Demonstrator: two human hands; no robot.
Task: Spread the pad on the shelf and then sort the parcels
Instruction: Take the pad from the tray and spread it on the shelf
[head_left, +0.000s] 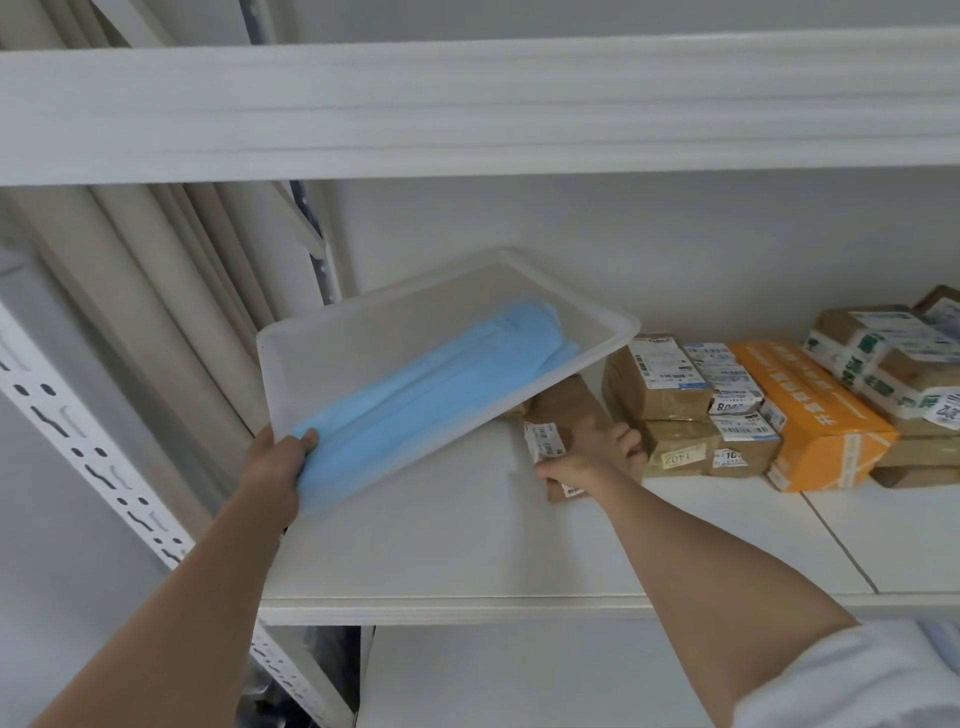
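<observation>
Left hand: the left hand (280, 457) grips the near rim of the white tray (613, 332), thumb curled over the edge and pressing on the blue pad (431, 384); the tray is tilted, near end lifted off the shelf (467, 545), far corner over a parcel.
Right hand: the right hand (587, 457) grips a flat brown parcel (566, 410) from above, fingers curled over its right edge, thumb at its near edge.
Pad: folded, lying lengthwise inside the tray; not yet spread on the shelf.
Other parcels: a row of brown boxes (670, 400) and an orange box (810, 415) just to the right, more stacked boxes (893, 374) beyond.
Risk, tray: held by one rim only, it could twist or slip from the grip; the slope could also let the pad slide toward the low end.
Risk, snag: the tray's far corner seems to rest on or hang just above the held parcel; which, I cannot tell; pulling either one may drag the other.
Risk, neighbours: the fingers sit close against the labelled boxes; a sideways shove could knock the row askew.
Risk, order: parcels left standing on the bare board would crowd the pad.
</observation>
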